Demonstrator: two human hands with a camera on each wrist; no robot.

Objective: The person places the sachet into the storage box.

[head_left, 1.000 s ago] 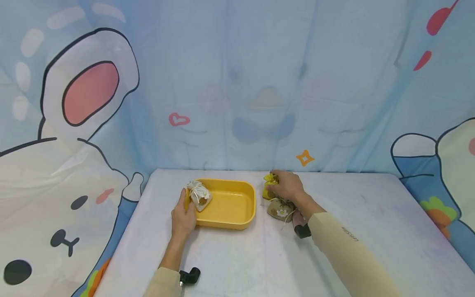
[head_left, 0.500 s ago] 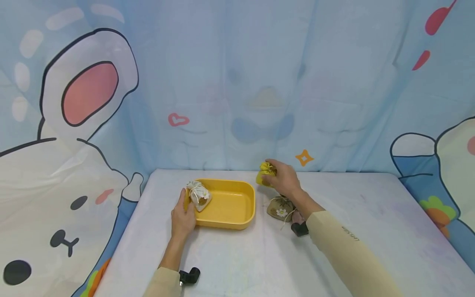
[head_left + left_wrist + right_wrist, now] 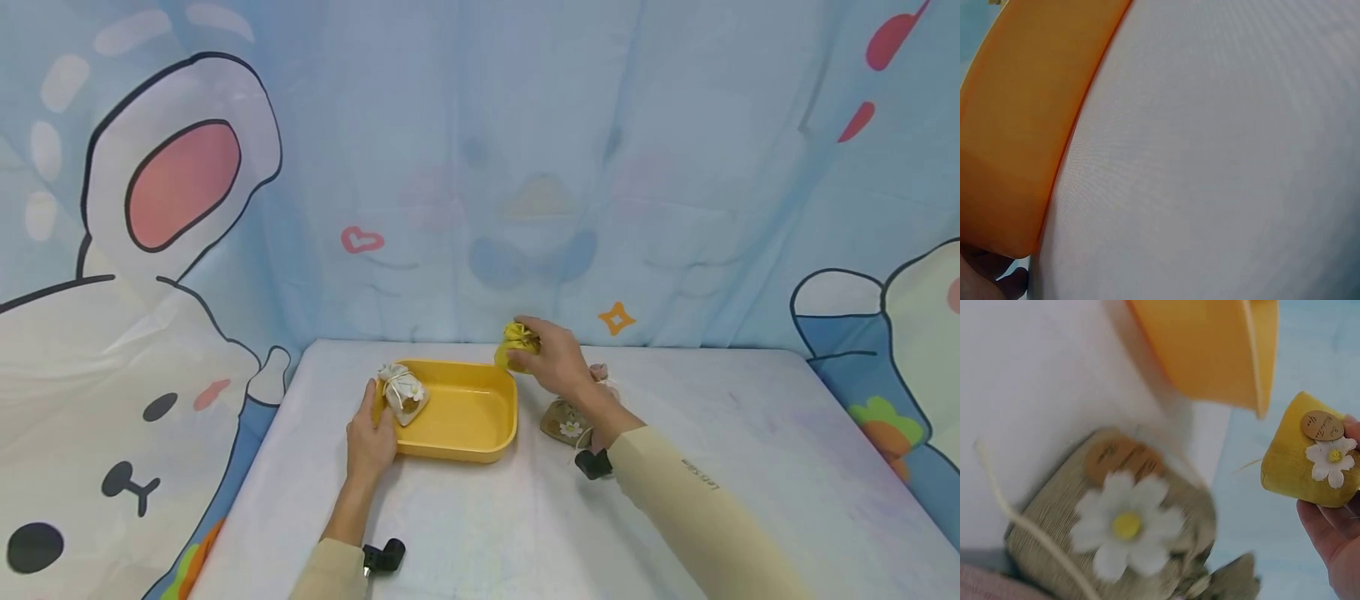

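Note:
My right hand (image 3: 558,358) pinches a yellow pouch (image 3: 514,348) above the table, just beyond the tray's back right corner. In the right wrist view the pouch (image 3: 1294,459) shows a white flower and a brown tag. The left hand (image 3: 370,437) holds the left end of the yellow tray (image 3: 450,455), with fingers and thumb at its rim. Inside the tray, at its left end, lies a pale pouch (image 3: 405,396) with a flower. In the left wrist view the tray's wall (image 3: 1029,125) fills the left side, fingers (image 3: 1013,282) at its corner.
A brown pouch (image 3: 564,423) with a white flower lies right of the tray, under the right forearm. A pink pouch (image 3: 598,372) beside it is partly hidden by that arm. A patterned blue curtain (image 3: 525,167) hangs behind the white table (image 3: 480,525).
The right hand has lifted the yellow pouch from beside the brown one and carried it left toward the tray. More of the pink pouch shows. The left hand and tray have stayed put.

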